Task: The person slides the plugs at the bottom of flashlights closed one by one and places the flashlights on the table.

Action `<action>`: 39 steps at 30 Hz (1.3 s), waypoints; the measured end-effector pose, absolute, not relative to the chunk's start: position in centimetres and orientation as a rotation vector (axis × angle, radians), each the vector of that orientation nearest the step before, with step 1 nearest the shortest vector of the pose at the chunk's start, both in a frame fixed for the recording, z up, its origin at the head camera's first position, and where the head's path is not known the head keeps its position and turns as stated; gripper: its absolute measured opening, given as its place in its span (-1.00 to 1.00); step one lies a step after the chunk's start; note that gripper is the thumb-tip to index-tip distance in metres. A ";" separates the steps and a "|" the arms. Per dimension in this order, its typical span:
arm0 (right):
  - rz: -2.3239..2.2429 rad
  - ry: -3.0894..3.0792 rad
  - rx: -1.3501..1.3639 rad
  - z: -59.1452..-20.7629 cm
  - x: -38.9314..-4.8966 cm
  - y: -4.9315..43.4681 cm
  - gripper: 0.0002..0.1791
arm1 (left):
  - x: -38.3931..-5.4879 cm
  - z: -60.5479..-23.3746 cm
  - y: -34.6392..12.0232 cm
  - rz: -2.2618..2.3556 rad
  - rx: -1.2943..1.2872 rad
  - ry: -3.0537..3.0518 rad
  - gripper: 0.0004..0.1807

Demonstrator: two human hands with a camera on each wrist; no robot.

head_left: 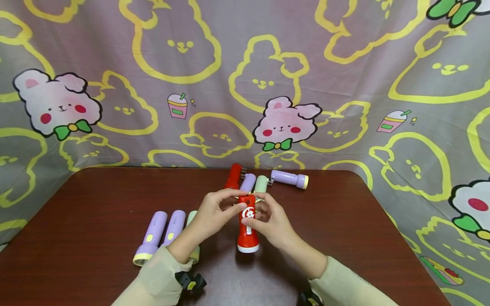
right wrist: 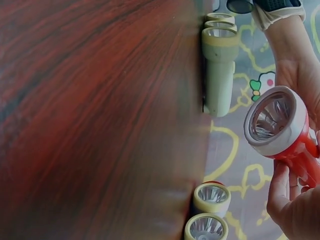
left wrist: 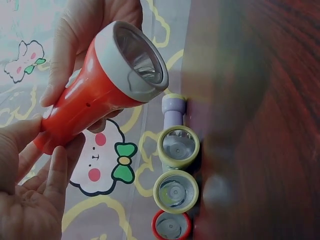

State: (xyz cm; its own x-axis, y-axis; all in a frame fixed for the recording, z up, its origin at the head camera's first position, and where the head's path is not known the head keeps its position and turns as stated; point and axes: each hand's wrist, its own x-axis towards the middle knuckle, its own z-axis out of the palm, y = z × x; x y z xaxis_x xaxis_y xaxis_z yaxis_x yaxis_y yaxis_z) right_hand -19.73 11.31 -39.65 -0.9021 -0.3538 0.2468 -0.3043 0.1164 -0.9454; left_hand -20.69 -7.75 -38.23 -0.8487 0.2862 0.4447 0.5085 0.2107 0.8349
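Observation:
Both hands hold a red flashlight (head_left: 249, 231) with a white rim, raised over the table with its lens end toward the wearer. My left hand (head_left: 217, 212) pinches its tail end between thumb and fingers. From the other side, my right hand (head_left: 274, 221) grips the body, thumb beside the switch. The left wrist view shows the clear lens and white rim of this red flashlight (left wrist: 92, 95) tilted up. In the right wrist view, the right hand's fingers curl around the red body of the flashlight (right wrist: 302, 162).
Left on the brown table (head_left: 95, 221) lie two purple flashlights (head_left: 156, 227) and a pale green one (head_left: 196, 254), partly behind the left forearm. Toward the back are a red flashlight (head_left: 233, 176), a purple one (head_left: 248, 182), a green one (head_left: 262, 184) and another purple flashlight (head_left: 287, 177), some with prongs showing.

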 end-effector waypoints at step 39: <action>-1.947 2.310 -0.663 -39.7 -19.2 11.2 -0.39 | -21.1 -37.8 -8.9 -1.767 -0.906 -2.355 -0.64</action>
